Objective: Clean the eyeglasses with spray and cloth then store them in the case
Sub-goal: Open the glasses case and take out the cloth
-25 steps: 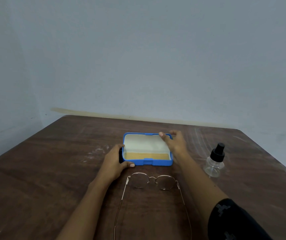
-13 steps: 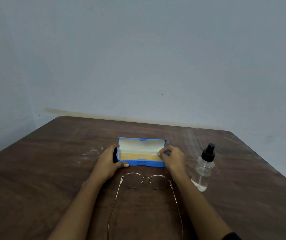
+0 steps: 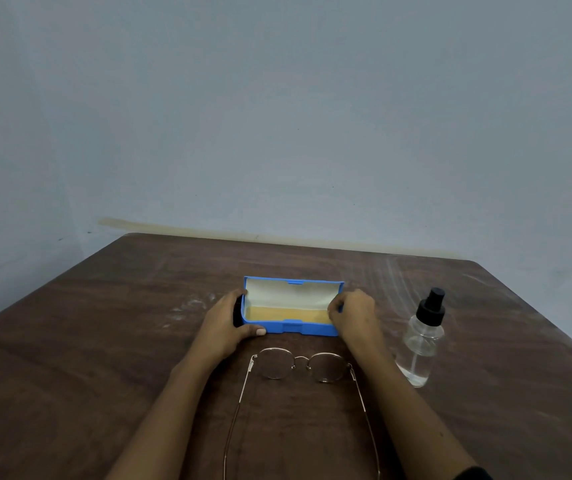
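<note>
Head view: right hand [image 3: 353, 313] has dropped from the lid of the blue plastic case [image 3: 291, 329], fingers curled by its tan cloth [image 3: 284, 313], pinch unclear; left hand [image 3: 224, 323] grips the case. Cloth likely next.

The arm ends of the eyeglasses [image 3: 300, 365] run off the bottom edge. The right hand [image 3: 353, 315] covers the right end of the case [image 3: 291, 329]. The left hand [image 3: 224, 323] half hides a dark object [image 3: 237, 313], unidentifiable.
</note>
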A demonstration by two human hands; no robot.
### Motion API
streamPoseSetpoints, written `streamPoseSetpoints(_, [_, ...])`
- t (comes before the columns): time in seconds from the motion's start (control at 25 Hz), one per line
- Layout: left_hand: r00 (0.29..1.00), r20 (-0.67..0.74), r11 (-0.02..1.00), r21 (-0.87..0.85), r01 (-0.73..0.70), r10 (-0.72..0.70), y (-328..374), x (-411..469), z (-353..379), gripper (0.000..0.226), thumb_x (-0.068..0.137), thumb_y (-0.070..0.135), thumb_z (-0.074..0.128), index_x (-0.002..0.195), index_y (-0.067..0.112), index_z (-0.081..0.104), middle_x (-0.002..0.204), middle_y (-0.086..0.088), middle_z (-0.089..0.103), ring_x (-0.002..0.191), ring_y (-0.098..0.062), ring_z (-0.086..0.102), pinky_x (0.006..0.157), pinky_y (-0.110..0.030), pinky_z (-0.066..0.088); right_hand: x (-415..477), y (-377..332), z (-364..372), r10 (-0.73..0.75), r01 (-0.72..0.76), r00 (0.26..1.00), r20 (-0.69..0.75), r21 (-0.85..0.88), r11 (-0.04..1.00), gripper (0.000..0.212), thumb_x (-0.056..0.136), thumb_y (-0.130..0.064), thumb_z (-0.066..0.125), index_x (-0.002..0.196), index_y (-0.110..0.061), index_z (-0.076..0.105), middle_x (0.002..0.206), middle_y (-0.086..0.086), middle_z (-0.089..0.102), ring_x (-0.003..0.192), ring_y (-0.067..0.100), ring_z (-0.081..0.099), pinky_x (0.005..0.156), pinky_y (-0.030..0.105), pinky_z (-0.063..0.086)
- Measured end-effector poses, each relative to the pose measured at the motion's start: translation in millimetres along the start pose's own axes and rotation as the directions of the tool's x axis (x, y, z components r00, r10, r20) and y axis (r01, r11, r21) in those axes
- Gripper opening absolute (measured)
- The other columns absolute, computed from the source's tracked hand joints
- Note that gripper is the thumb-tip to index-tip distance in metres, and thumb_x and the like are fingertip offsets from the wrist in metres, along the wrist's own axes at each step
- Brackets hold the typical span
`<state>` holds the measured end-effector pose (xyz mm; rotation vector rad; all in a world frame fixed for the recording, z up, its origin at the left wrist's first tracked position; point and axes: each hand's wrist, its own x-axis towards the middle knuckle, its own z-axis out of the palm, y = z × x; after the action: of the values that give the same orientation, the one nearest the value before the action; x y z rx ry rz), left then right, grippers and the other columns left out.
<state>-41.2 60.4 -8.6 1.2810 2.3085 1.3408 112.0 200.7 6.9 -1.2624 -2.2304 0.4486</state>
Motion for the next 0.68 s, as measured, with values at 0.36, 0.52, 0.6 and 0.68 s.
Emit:
streamPoseSetpoints(0.36, [1.0, -0.001, 1.0, -0.025, 0.014, -0.014, -3, -1, -1, 0.078, 0.063, 0.017, 0.08, 0.131, 0.013, 0.042, 0.136, -0.008, 0.049, 0.122, -0.023, 0.047, 0.096, -0.032, 0.04, -20, -3, -16, -0.092, 0.096, 0.994, -0.062, 0.068, 0.993, 0.01, 0.088, -0.018, 0.056, 0.088, -0.014, 0.065, 0.107, 0.003, 0.055, 0.114, 0.024, 0.042, 0.089, 0.026, 0.032])
streamPoseSetpoints(0.52, [1.0, -0.003, 1.0, -0.014, 0.008, -0.008, 0, -2, 0, 0.078, 0.064, 0.017, 0.08, 0.131, 0.012, 0.041, 0.135, -0.009, 0.049, 0.122, -0.023, 0.047, 0.096, -0.032, 0.039, -25, -12, -24, -0.102, 0.096, 0.995, -0.007, 0.396, 0.913, 0.006, 0.089, -0.012, 0.055, 0.088, -0.011, 0.06, 0.086, 0.0, 0.059, 0.092, 0.019, 0.056, 0.071, 0.014, 0.043])
streamPoseSetpoints(0.6, [1.0, -0.001, 1.0, -0.009, 0.007, -0.007, 1, -2, 0, 0.079, 0.064, 0.017, 0.08, 0.132, 0.012, 0.04, 0.136, -0.009, 0.048, 0.123, -0.023, 0.046, 0.096, -0.031, 0.038, -29, -17, -28, -0.115, 0.092, 0.993, 0.016, 0.491, 0.866, 0.005, 0.089, -0.01, 0.055, 0.088, -0.011, 0.059, 0.079, -0.001, 0.058, 0.078, 0.013, 0.053, 0.057, 0.005, 0.038])
streamPoseSetpoints(0.68, [1.0, -0.004, 1.0, -0.008, 0.007, -0.007, 1, -3, 0, 0.079, 0.064, 0.016, 0.079, 0.132, 0.011, 0.04, 0.136, -0.009, 0.048, 0.123, -0.023, 0.046, 0.095, -0.029, 0.038, -30, -20, -29, -0.126, 0.101, 0.992, 0.004, 0.568, 0.817, 0.014, 0.087, -0.008, 0.056, 0.078, -0.019, 0.056, 0.071, -0.006, 0.057, 0.071, 0.01, 0.052, 0.055, 0.007, 0.038])
